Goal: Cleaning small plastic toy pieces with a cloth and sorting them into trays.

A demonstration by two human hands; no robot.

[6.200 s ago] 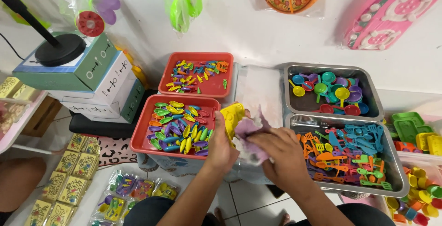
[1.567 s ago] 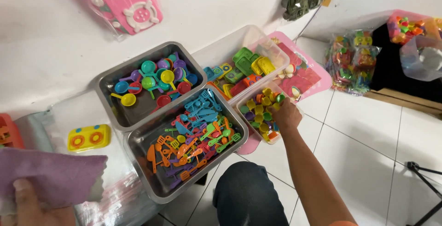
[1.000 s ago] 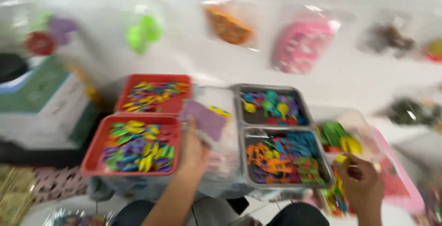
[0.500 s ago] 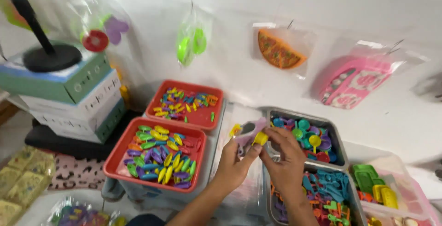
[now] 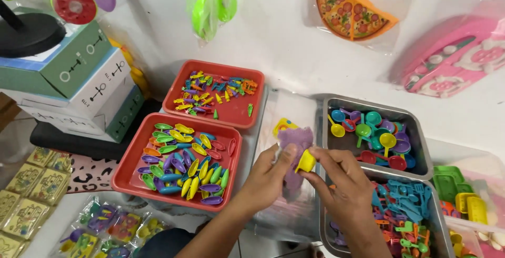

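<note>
In the head view, at lower centre, the right hand (image 5: 344,184) pinches a small yellow cup (image 5: 305,162) between its fingertips — just beside the purple cloth (image 5: 294,145) gripped by the left hand (image 5: 265,176). A red tray (image 5: 179,160) of coloured pieces lies at centre left, and a steel tray (image 5: 376,137) of toy pans at right.

We see the left hand (image 5: 268,176) holding a soft purple cloth (image 5: 294,145), while the right hand (image 5: 347,187) pinches a small yellow plastic cup (image 5: 305,162) against that cloth. To the left sit two red plastic trays, the nearer red tray (image 5: 131,176) full of coloured oval toy pieces and the farther red tray (image 5: 239,112) holding smaller bits. To the right stand two steel pans, one steel pan (image 5: 415,132) of toy ladles and another steel pan (image 5: 324,226) of toy utensils.
</note>
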